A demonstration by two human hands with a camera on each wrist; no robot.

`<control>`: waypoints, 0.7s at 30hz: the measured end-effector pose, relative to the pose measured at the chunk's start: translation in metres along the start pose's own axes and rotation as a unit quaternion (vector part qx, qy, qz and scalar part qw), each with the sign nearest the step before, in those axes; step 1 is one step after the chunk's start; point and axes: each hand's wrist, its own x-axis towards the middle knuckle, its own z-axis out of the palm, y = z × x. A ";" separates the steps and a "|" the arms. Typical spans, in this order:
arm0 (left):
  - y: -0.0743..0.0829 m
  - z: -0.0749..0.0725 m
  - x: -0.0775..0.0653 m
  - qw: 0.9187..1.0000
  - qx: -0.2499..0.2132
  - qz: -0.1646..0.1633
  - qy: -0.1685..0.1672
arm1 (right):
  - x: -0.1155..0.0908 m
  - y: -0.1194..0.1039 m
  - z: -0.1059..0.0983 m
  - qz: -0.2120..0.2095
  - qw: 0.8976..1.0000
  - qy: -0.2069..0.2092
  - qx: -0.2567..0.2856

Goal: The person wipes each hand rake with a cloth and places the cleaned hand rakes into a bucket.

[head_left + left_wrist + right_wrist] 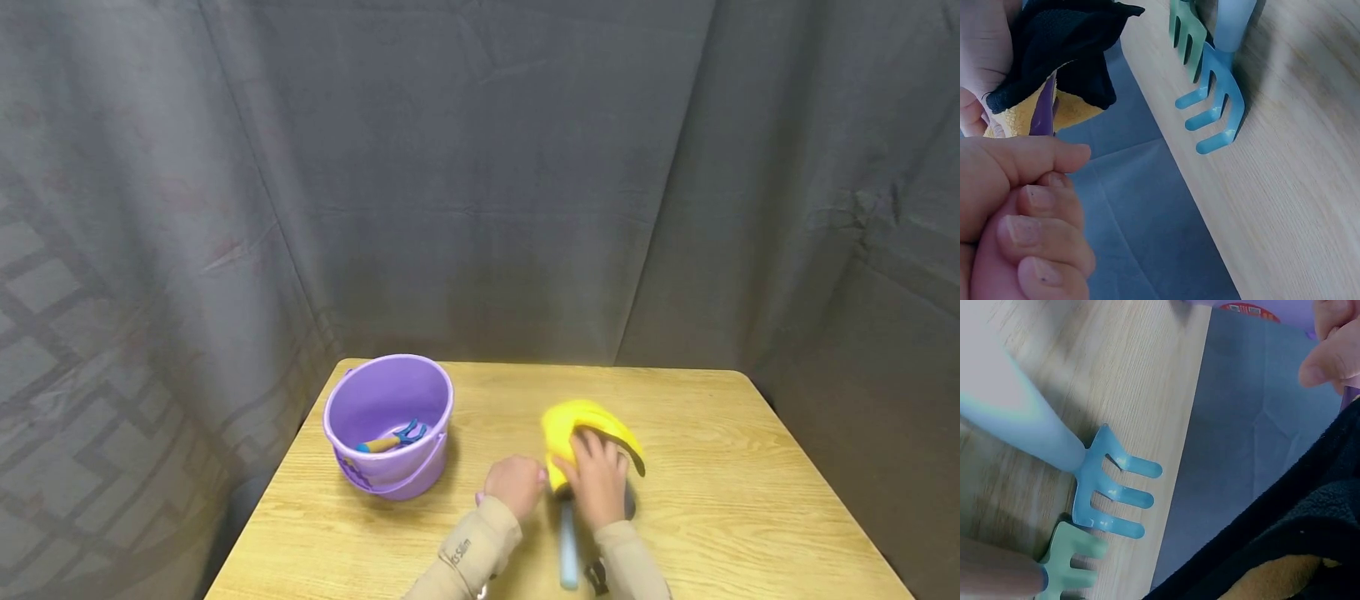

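Note:
My left hand [515, 486] grips the pink handle [991, 269] of a small tool, and its purple end [1043, 112] points away from the fist. A yellow-and-black cloth [581, 417] is in my right hand [600, 483], thumb and fingers holding it over that purple end. The left wrist view shows the cloth's black side folded about the tool; its tip is hidden. Below the hands lie a hand rake with blue tines [1113, 487] and a pale blue handle [568, 550], and a green rake [1188, 37] beside it.
A purple bucket [412, 487] stands at the table's left, holding a small fork [390, 442] with blue tines and an orange handle. The wooden table [750, 500] has grey curtains [480, 208] behind and at both sides.

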 end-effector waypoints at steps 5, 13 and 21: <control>0.002 0.000 -0.001 1.000 -0.004 -0.002 -0.005 | 0.001 0.003 -0.001 0.001 1.000 0.014 -0.016; 0.003 0.002 -0.001 1.000 -0.005 -0.001 -0.005 | 0.004 0.005 -0.002 0.040 0.999 -0.004 -0.014; 0.004 0.003 -0.004 1.000 0.015 0.007 -0.016 | 0.005 0.010 -0.005 0.059 0.998 -0.003 0.003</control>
